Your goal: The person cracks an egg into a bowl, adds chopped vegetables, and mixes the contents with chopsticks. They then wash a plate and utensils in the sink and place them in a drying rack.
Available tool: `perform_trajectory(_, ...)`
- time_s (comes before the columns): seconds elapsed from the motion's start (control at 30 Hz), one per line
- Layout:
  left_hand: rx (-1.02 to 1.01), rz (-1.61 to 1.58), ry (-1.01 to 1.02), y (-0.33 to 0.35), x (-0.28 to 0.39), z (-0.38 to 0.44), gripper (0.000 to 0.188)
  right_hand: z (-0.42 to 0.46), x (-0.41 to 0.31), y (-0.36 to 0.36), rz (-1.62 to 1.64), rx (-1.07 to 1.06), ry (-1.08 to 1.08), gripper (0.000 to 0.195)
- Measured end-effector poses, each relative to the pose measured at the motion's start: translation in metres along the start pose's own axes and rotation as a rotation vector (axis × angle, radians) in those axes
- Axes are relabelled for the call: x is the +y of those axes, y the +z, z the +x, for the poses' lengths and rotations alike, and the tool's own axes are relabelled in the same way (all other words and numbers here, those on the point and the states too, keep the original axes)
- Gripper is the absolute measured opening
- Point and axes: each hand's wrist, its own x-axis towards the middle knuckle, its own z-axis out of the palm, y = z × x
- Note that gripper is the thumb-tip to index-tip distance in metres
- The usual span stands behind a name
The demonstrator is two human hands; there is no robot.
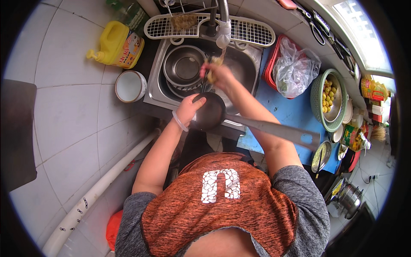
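My left hand point(188, 109) grips the rim of a large dark metal ladle point(210, 110), thumb on the bowl. Its long grey handle point(273, 127) points right, over my right forearm. My right hand point(221, 76), blurred, holds a yellowish scrubber point(211, 76) under the tap point(223, 35), where a thin stream seems to run. Both hands are at the steel sink point(156, 83), the left over its near edge. Inside the sink, left of my right hand, a steel basin point(186, 67) sits on other metal ware that is partly hidden.
A yellow pump jug point(120, 45) and a white enamel pot point(130, 86) stand left of the sink. A white grid rack point(252, 30) spans its back. On the blue countertop point(266, 102) are a bagged red basket point(271, 67) and a green colander point(316, 99) around a bowl of yellow-green fruit point(328, 96).
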Motion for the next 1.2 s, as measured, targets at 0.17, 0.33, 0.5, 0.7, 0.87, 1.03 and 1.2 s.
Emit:
perform_trajectory(0.17,0.006,-0.04,-0.037,0.002,-0.006,-0.01,0.026,0.008,-0.011,0.003,0.129,0.203,-0.192,0.01)
perform_trajectory(0.33,0.046,0.049,-0.024,-0.001,-0.005,0.0,0.026,-0.005,-0.01,0.01,0.103,0.133,-0.148,0.014)
perform_trajectory(0.5,-0.006,-0.052,-0.022,-0.005,0.004,-0.006,0.03,-0.02,0.006,0.018,-0.019,-0.007,0.028,0.016)
perform_trajectory(0.7,0.036,-0.055,-0.015,-0.006,-0.011,-0.023,0.027,0.01,-0.04,-0.005,0.13,0.136,-0.117,0.015)
perform_trajectory(0.87,-0.008,0.064,0.078,-0.017,-0.012,-0.016,0.025,-0.006,-0.042,-0.003,0.091,0.004,0.056,0.013)
perform_trajectory(1.03,-0.023,0.004,0.072,-0.011,-0.013,-0.018,0.026,-0.011,-0.049,0.005,-0.025,-0.062,0.103,0.025)
perform_trajectory(1.2,-0.03,-0.055,0.055,-0.007,-0.009,-0.016,0.027,-0.015,-0.037,-0.004,-0.463,0.025,-0.055,0.022)
